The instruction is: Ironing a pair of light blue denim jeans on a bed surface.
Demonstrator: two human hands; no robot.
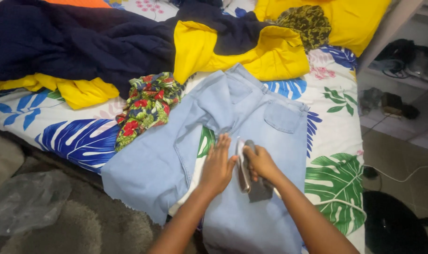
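A pair of light blue jeans [280, 127] lies spread on the bed, back pocket up, one leg folded toward the left. My left hand [217, 165] rests flat on the denim with fingers together, pressing the fabric. My right hand [260, 162] grips the handle of a grey clothes iron [251, 181], which sits on the jeans just right of my left hand. The iron's soleplate is hidden against the cloth.
The bed has a white sheet with blue and green leaf print [336, 178]. A navy and yellow garment pile [129, 47], a floral cloth [146, 106] and a yellow pillow [350, 21] lie behind. A white cord [402, 178] runs on the tiled floor. A plastic bag [28, 200] lies lower left.
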